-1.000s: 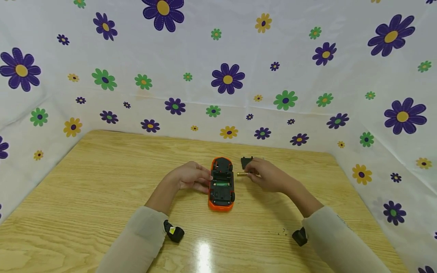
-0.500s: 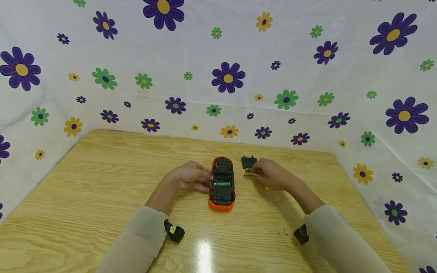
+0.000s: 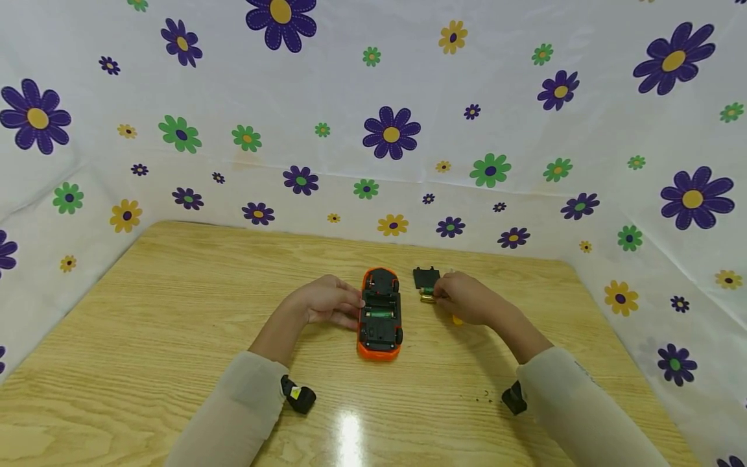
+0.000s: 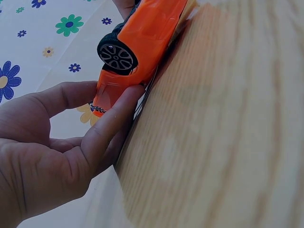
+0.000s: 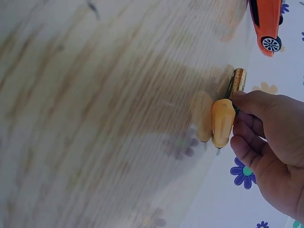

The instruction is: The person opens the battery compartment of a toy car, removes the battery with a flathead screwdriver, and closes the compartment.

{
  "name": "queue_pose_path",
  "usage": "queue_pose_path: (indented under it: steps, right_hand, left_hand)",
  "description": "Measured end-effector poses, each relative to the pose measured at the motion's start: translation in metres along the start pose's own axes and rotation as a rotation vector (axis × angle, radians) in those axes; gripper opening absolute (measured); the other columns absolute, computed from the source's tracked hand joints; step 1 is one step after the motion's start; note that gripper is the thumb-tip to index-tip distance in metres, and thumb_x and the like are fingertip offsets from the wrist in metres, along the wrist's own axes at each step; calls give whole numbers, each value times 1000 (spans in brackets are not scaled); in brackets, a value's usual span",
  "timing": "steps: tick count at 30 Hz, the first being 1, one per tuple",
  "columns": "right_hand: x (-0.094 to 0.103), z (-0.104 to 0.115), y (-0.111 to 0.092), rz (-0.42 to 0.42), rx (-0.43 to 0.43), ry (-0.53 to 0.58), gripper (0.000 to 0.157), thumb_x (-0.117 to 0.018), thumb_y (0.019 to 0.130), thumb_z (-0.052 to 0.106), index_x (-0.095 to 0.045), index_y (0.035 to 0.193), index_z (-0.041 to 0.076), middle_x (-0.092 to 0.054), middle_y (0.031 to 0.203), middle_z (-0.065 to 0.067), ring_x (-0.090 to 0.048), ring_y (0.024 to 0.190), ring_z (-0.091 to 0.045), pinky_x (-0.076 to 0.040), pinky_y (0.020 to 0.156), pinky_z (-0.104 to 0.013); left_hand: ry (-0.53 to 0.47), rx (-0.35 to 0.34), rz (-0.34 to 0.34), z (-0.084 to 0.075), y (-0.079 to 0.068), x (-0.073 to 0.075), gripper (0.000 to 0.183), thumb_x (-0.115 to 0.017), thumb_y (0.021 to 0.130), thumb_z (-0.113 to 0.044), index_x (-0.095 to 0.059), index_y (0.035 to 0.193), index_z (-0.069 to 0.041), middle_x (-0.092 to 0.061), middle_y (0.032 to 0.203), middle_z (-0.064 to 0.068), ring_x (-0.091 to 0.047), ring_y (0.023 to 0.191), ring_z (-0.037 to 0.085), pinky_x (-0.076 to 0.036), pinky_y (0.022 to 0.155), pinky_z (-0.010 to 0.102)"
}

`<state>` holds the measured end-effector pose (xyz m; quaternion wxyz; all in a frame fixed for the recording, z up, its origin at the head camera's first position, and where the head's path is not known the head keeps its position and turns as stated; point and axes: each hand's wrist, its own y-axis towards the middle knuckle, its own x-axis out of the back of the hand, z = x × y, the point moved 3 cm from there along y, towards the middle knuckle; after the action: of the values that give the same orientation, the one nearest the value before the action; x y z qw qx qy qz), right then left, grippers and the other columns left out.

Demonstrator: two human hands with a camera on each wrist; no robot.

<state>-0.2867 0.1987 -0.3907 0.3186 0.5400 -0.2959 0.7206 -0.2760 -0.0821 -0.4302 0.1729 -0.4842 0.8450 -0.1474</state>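
Observation:
An orange toy car (image 3: 379, 355) lies upside down on the table, its black underside facing up. A green battery (image 3: 380, 314) sits in its open battery compartment. My left hand (image 3: 328, 302) holds the car's left side; in the left wrist view, the thumb and fingers pinch its orange body by a wheel (image 4: 118, 56). To the right of the car, my right hand (image 3: 469, 298) pinches a gold-ended battery (image 5: 240, 80) low at the table. A green battery (image 3: 428, 290) lies right behind that one. The far ends of both are hidden by my fingers.
A black battery cover (image 3: 426, 277) lies just beyond the batteries. Beside my right hand is a short yellow-handled screwdriver (image 5: 222, 122) with a metal tip. Small dark bits (image 3: 486, 393) lie nearer on the table. Flowered cloth (image 3: 327, 155) stands behind and at both sides.
My right hand has moved slightly right, away from the car, bringing the gold-ended battery down beside the green one. The cover and screwdriver show more. My left hand and the car stay put.

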Motion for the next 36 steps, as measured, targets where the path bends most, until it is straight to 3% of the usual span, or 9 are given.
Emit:
queue_pose_path:
  steps: [3, 7, 13, 25, 32, 36]
  right_hand:
    - [0, 0, 1, 6, 5, -30, 5, -68, 98, 5, -72, 99, 3, -64, 90, -2, -57, 81, -15, -55, 91, -46]
    - [0, -1, 2, 4, 11, -39, 6, -68, 99, 6, -72, 99, 3, -65, 91, -2, -57, 81, -15, -54, 97, -48]
    - [-1, 0, 1, 2, 11, -24, 5, -68, 98, 4, -72, 100, 3, -65, 93, -3, -58, 84, -16, -57, 80, -39]
    - [3, 3, 0, -16, 33, -29, 8, -69, 96, 2, -74, 103, 3, -69, 96, -6, -62, 88, -20, -59, 79, -39]
    - [10, 17, 2, -48, 86, -18, 4, -70, 97, 7, -71, 98, 4, -65, 91, -1, -56, 79, -15, -53, 71, -35]
    - [13, 27, 4, -66, 120, -25, 6, -72, 96, 7, -73, 101, 4, -67, 94, -2, -59, 82, -15, -56, 75, -36]
  left_hand:
    - [0, 1, 0, 0, 0, 0, 44, -59, 99, 2, -51, 139, 15, -68, 121, 26, -70, 106, 32, -62, 87, 47]
    - [-2, 3, -1, 0, 0, 0, 44, -59, 99, 2, -50, 140, 15, -68, 121, 26, -70, 107, 32, -62, 87, 47]
    - [-2, 0, -1, 0, -1, 0, 44, -59, 99, 2, -50, 140, 15, -69, 120, 26, -70, 107, 32, -62, 87, 47]
    - [-4, -5, -2, 0, -1, 0, 47, -60, 98, 2, -47, 142, 15, -66, 125, 27, -69, 108, 33, -62, 89, 47]
    - [-8, -3, -3, 0, -1, 1, 47, -60, 98, 2, -47, 141, 15, -67, 123, 27, -69, 108, 33, -62, 89, 48]
    - [-6, -1, -2, 1, -1, 2, 47, -61, 98, 2, -48, 141, 15, -67, 122, 27, -70, 108, 33, -62, 88, 47]
